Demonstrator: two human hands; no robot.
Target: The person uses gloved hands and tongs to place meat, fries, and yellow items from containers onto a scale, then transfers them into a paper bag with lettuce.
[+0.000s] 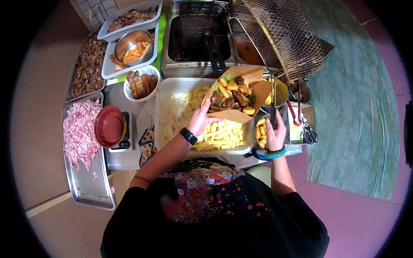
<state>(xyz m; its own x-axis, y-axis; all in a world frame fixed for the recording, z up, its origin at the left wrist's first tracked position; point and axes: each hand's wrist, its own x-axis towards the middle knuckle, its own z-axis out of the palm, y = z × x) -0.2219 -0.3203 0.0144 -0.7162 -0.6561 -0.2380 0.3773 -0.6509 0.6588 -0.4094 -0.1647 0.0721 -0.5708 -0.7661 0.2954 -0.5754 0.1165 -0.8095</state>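
My left hand (201,121) is closed round the near left side of an open brown paper food tray (260,91), tilted, with browned meat chunks, golden fried pieces and some green leaves inside. Beneath it stands a white tub (161,135) of pale yellow potato fries (221,136). In my right hand (275,134) I grip dark tongs (273,96), pointing away from me just right of the paper tray. Their tips lie near the metal pot (282,91), and I cannot tell whether they pinch anything. A small bowl of fried pieces (260,131) is partly hidden by that hand.
A large wire basket (279,36) hangs over the far right beside a deep fryer (195,66). At left are a red bowl (108,124) on a scale, raw sliced meat (81,129) and several meat containers. Scissors (309,134) and red-handled tongs (294,114) lie right.
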